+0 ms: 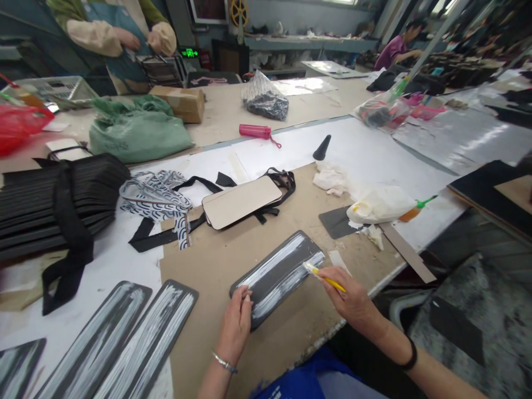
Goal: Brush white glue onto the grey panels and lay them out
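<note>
On the table (374, 149), three white-streaked panels (145, 338) lie apparently finished, while the dark panel (277, 277) on the cardboard seems largely coated, edges bare, pinned by the flat, ungripping left hand (236, 327) as the right hand (353, 302) grips the brush (326, 279).

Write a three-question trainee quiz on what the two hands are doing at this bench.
1. True or false: the right hand holds a yellow-handled brush whose tip touches the dark panel.
2. Choose one. The left hand: A rests its fingertips on the near end of the dark panel; B hangs off the table edge; C grips the brush.
3. Fill in: the white streaks on the dark panel run along its ____.

Key: 1 true; 2 A; 3 length.
</note>
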`<control>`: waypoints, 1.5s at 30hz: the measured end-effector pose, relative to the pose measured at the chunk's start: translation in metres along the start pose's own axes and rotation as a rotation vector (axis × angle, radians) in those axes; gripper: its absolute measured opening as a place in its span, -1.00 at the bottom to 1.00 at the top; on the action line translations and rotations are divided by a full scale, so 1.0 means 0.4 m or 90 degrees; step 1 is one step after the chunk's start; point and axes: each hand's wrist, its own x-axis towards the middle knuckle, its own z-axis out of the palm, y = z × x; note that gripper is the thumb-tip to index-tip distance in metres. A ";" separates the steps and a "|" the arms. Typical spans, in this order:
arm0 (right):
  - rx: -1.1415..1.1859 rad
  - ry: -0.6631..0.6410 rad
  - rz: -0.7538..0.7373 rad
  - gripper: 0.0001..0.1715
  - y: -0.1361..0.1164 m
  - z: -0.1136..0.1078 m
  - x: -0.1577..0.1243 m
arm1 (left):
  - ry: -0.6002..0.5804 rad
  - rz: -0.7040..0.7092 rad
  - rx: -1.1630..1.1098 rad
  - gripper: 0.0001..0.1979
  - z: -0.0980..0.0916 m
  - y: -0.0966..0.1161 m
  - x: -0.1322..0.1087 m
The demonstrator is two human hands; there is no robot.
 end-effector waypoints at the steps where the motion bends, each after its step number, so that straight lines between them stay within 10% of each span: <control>1: 0.008 0.008 -0.010 -0.80 0.004 -0.002 0.010 | 0.003 -0.003 -0.002 -0.53 0.002 -0.001 -0.001; 7: -0.030 0.030 0.001 -0.79 0.053 0.020 0.064 | 0.033 -0.003 0.004 -0.53 0.020 -0.016 -0.009; 12: 0.133 -0.117 -0.020 -0.73 -0.053 0.062 0.038 | 0.068 -0.004 -0.005 -0.51 0.033 -0.018 -0.012; 17: 0.087 -0.024 0.033 -0.77 -0.011 0.034 0.070 | 0.061 -0.032 -0.101 -0.53 0.028 -0.015 -0.026; 21: 0.025 -0.014 0.039 -0.78 0.050 0.029 0.084 | 0.224 -0.093 -0.174 -0.52 0.023 -0.045 -0.053; 34: 0.503 -0.172 0.394 -0.54 -0.197 0.237 0.057 | 0.222 -0.147 -0.284 -0.72 0.089 -0.099 -0.089; 45: 0.172 -0.042 0.244 -0.56 -0.108 0.156 0.050 | 0.238 -0.189 -0.338 -0.68 0.122 -0.124 -0.078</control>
